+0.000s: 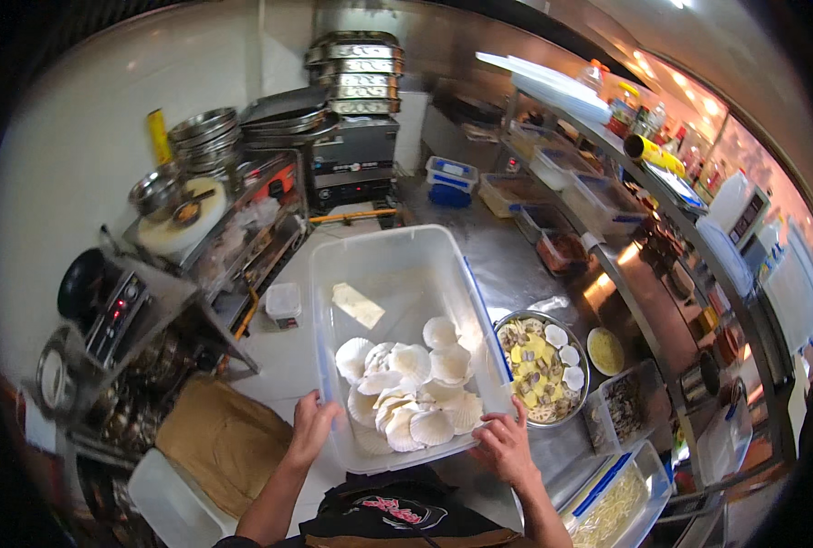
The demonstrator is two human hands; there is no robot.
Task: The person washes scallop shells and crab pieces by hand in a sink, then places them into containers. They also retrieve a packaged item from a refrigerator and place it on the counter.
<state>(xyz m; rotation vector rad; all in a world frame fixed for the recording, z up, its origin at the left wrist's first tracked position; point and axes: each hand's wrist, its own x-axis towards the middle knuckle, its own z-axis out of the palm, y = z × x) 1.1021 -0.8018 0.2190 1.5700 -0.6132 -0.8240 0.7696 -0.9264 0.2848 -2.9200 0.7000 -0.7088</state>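
A large clear plastic storage bin (386, 274) with blue side clips is held between my two hands, close in front of my body. My left hand (314, 423) grips its left wall near the front corner. At the right front corner, my right hand (505, 435) has its fingers over the rim. Inside, white scallop shells (406, 390) lie heaped toward the near end. A pale flat rectangular piece (357, 305) rests on the bin's floor farther back. Just right of the bin stands a round metal pan (546, 370) of sliced food, with a few scallop shells at its edge.
On the steel counter (461, 212) sit a plate of yellow shreds (605, 351), a tub of dark food (622, 407) and a bin of pale strands (612, 500). Shelving with containers (605, 198) lines the right. A small lidded tub (283, 305) stands on the floor left.
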